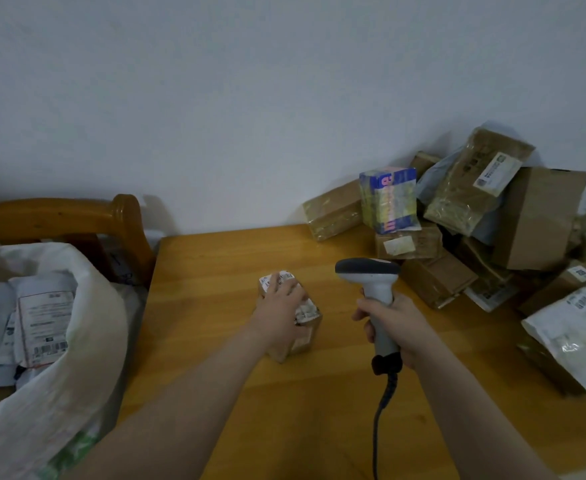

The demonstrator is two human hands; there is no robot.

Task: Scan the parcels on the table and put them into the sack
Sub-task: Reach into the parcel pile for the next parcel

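Left forearm [180, 393]: bare, reaching from the bottom edge over the table [215, 258].
Left hand [279, 299]: laid on top of the small parcel [300, 336], fingers spread nearly straight across its label, not curled round it.
Small parcel: a brown cardboard box wrapped in glossy tape, with a crumpled white shipping label on its top face. It sits on the table near the middle, left of the scanner.
Right hand [388, 323]: clenched round the handle of the scanner [371, 282].
Scanner: pale grey body, dark grey head pointing left, held above the table. A black cable [383, 400] hangs from its base.
Sack [76, 341]: white woven, mouth open, beside the table's left edge, with grey mailers [42, 313] bearing printed labels inside.
Pile of parcels [475, 220]: brown taped boxes and pale bags heaped at the far right corner, a blue and yellow box [388, 199] propped on them.
Chair [121, 216]: wooden, behind the sack.
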